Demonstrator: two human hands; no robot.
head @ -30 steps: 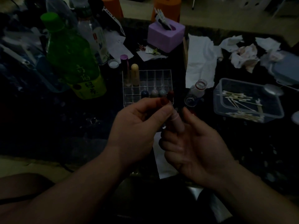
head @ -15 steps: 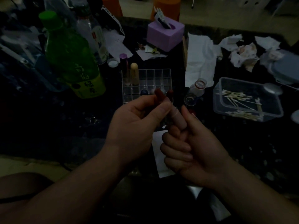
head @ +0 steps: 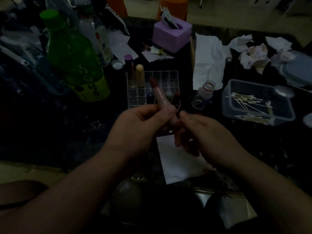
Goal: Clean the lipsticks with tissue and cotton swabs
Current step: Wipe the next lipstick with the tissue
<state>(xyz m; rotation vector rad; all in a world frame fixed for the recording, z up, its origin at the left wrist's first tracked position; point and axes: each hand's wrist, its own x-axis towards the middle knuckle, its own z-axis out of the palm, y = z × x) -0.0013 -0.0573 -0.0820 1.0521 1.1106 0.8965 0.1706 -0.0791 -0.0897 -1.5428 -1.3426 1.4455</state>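
Green bottle [head: 72, 56] noted far left. Left hand [head: 138, 130] is curled round the base of a pink-tubed lipstick [head: 158, 93], red tip raised before the clear grid rack [head: 168, 76]. Right hand [head: 207, 134] is blurred beside that base; its grip cannot be told. Cotton swabs [head: 248, 102] lie right.

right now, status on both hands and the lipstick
Left hand grips lipstick, uncapped, red tip up. Right hand blurred beside its base, grip unclear. White tissue sheet flat beneath the hands.
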